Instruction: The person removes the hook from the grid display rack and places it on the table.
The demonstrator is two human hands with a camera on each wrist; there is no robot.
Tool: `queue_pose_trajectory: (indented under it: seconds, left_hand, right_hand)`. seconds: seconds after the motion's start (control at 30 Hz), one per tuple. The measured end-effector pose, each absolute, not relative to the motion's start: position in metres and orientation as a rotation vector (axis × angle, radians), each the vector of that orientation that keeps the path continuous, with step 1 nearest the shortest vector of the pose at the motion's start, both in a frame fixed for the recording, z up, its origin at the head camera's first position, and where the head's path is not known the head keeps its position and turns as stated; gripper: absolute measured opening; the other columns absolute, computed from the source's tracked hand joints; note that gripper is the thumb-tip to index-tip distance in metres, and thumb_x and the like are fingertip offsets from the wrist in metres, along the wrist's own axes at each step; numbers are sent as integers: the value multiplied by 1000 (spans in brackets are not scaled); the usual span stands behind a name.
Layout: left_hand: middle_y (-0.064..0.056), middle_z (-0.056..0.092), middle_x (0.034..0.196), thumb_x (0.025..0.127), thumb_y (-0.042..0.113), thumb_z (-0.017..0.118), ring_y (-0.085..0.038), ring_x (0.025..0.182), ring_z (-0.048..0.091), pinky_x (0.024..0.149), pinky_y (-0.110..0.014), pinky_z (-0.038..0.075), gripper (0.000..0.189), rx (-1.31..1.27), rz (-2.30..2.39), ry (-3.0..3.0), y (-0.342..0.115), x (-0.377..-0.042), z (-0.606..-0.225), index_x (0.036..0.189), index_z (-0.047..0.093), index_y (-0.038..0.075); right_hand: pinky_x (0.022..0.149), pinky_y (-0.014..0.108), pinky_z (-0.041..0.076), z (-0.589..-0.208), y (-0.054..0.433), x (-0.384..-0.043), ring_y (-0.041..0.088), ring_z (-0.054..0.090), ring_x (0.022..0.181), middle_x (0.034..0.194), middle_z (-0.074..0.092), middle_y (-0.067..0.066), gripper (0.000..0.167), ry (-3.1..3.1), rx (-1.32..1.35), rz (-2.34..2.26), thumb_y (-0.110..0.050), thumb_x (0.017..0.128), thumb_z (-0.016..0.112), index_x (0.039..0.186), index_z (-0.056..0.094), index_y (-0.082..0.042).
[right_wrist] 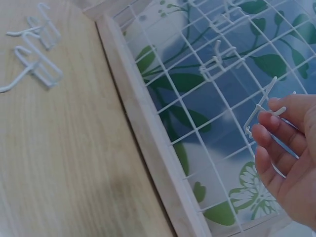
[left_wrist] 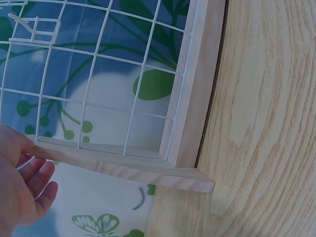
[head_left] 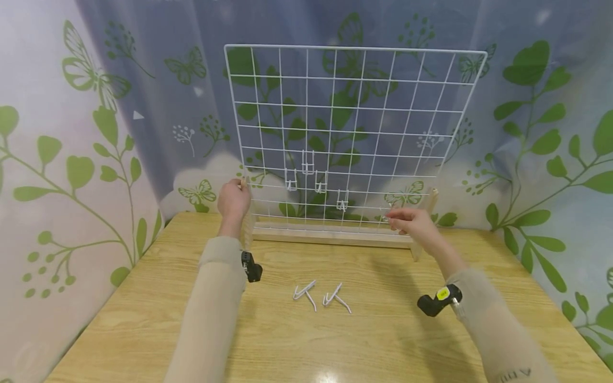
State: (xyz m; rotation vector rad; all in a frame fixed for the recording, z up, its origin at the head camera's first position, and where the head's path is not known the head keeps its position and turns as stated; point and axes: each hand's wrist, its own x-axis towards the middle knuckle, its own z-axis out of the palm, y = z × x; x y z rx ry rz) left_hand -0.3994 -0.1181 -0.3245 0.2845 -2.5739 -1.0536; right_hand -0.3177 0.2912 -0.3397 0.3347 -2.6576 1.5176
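The left hand (head_left: 233, 200) curled round the wooden stand (head_left: 332, 239), probably to keep the wire rack (head_left: 356, 108) still, while the right hand (head_left: 414, 223) pinched a white hook (right_wrist: 258, 107) near it.

Glare and a soft shadow mark the tabletop (head_left: 273, 340); wrist views look dimmer

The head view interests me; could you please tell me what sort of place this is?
Probably an indoor corner, perhaps in a home, set up for tabletop work: a wood-grain table, a patterned curtain behind it, and a white wire grid in a wooden stand.
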Motion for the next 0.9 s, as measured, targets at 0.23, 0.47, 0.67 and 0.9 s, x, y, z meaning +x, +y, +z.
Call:
queue_pose_trajectory:
  seconds: [0.23,0.47,0.67,0.9]
  left_hand:
    - [-16,61,114,97,23,44,-35,101,58,81,-46,47,35,284,-1076,-2571,-118,-399,-326,124,56,6]
    - [-17,60,113,97,23,44,-34,100,57,80,-46,46,35,280,-1089,-2576,-118,-397,-327,125,55,6]
    - [-17,60,113,96,22,43,-34,99,58,80,-46,47,35,278,-1080,-2572,-119,-398,-327,126,54,6]
    - [-17,60,113,96,21,44,-34,98,58,80,-46,47,35,268,-1083,-2579,-119,-400,-326,126,54,5]
  right_hand:
    - [75,33,50,-353,285,-310,10,58,82,103,64,17,33,-2683,359,1548,-11,90,59,116,57,9]
    - [74,33,50,-363,280,-296,14,60,84,106,62,24,34,-2683,411,1583,-11,90,60,116,58,10]
    - [71,32,50,-369,277,-288,15,59,82,97,65,14,30,-2686,462,1595,-10,90,60,114,59,8]
    - [63,28,49,-385,277,-288,12,58,75,85,65,6,26,-2619,655,1623,-14,88,62,108,64,2]
